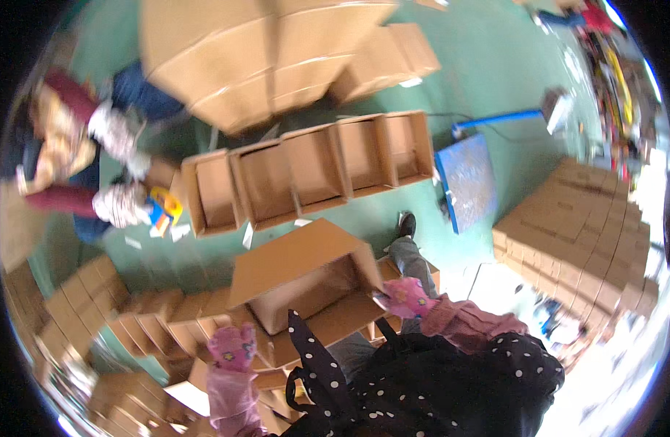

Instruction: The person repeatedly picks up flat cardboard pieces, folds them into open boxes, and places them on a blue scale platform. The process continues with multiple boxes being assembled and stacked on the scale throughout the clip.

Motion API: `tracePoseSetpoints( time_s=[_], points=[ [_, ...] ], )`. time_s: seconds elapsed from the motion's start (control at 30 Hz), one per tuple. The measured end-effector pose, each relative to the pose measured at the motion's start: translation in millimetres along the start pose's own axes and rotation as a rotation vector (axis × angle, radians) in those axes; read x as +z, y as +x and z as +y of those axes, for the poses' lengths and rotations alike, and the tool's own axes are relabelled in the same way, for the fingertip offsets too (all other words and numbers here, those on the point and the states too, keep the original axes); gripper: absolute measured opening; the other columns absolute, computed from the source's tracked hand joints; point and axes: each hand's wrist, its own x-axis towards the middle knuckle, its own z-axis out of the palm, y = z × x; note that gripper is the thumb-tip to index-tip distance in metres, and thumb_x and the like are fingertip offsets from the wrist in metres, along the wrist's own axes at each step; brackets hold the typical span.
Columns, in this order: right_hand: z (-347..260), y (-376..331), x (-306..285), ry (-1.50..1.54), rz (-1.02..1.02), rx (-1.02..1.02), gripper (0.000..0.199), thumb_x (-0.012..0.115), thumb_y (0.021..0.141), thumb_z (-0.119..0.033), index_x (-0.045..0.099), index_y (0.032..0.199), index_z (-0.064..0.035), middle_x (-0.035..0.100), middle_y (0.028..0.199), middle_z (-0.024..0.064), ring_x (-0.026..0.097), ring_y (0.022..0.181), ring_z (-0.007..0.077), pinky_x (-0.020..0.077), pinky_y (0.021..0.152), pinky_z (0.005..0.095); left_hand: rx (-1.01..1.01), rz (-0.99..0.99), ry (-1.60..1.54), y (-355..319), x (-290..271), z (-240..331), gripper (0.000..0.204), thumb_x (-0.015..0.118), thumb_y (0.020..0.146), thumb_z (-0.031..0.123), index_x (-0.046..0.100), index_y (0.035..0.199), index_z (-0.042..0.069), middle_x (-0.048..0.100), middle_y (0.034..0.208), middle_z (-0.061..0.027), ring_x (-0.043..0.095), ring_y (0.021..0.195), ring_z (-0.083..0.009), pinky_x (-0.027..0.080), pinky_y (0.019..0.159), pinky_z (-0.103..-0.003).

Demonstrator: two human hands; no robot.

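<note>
Grip: both hands in pink patterned gloves hold one open box (306, 280); right hand (405, 297) pinches its right edge, fingers closed over the flap.
Left hand (233, 348): set against the lower left corner of the box, fingers up; whether they curl round the cardboard cannot be told.
Box position: in front of the person, about waist height, tilted so the opening faces them; one large flap stands up on the far side.
Below the box: flat folded cartons (167, 324) fanned in a pile, reaching to the left.
Far side: row (306, 171) of five open boxes side by side on the green floor (488, 65), openings turned towards the camera.
Behind the row: stack (255, 51) of big closed boxes, blurred.
Right: blue platform (466, 178) with a blue handle lying on the floor; beside it a tall block (575, 233) of small stacked cartons.
Left: second person (73, 153), seated low, hands in light patterned gloves, a yellow and blue tool (164, 204) near the lower hand, just beside the leftmost box of the row.
Clothing: dark polka-dot apron (437, 386) and pink sleeves on the wearer; one dark shoe (407, 223) visible near the row.
</note>
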Motion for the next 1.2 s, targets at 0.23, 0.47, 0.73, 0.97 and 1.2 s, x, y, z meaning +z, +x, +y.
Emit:
tracePoseSetpoints(
  time_s=[0.23,0.47,0.73,0.97,1.2],
  points=[
    [140,-63,-17,0.169,0.074,0.439,0.03,0.049,0.073,-0.039,0.056,0.075,-0.0101,0.057,0.066,0.0118,0.056,0.063,0.0289,0.0451,0.056,0.0391,-0.032,0.031,-1.181,127,-81,153,0.017,0.046,0.076,0.02,0.049,0.063,0.01,0.042,0.055,-0.0061,0.046,0.05,-0.0201,0.038,0.046,-0.03],
    [358,-20,-68,0.035,0.472,0.441,0.022,0.049,0.071,-0.029,0.057,0.073,-0.0096,0.058,0.072,0.0125,0.057,0.068,0.03,0.0459,0.059,0.0391,0.37,-0.374,-0.474,239,-68,376,0.052,0.041,0.077,0.047,0.058,0.061,0.0,0.06,0.062,-0.0129,0.059,0.059,-0.0241,0.045,0.057,-0.037],
    [519,60,-115,-0.187,0.554,0.614,0.013,0.049,0.068,-0.02,0.058,0.072,-0.0107,0.059,0.073,0.011,0.057,0.069,0.029,0.0462,0.059,0.0379,0.016,-0.638,-0.945,275,-29,552,0.035,0.051,0.074,0.035,0.052,0.057,0.004,0.055,0.05,-0.0068,0.049,0.038,-0.0144,0.039,0.036,-0.029],
    [554,94,-117,-0.099,0.721,0.69,0.014,0.046,0.072,-0.015,0.057,0.08,-0.0099,0.058,0.083,0.0099,0.056,0.075,0.0283,0.0462,0.063,0.0363,-0.244,-0.808,-1.306,292,-26,596,0.03,0.058,0.073,0.033,0.05,0.064,0.006,0.056,0.058,-0.0106,0.05,0.04,-0.0175,0.039,0.033,-0.029],
    [464,29,-51,0.376,0.837,0.521,0.023,0.042,0.082,-0.024,0.048,0.098,-0.0085,0.053,0.094,0.0139,0.054,0.077,0.0286,0.0446,0.063,0.0385,-0.104,-0.965,-1.993,246,5,546,0.041,0.048,0.077,0.045,0.05,0.074,0.005,0.054,0.065,-0.0108,0.052,0.053,-0.0212,0.039,0.041,-0.031]
  ],
)
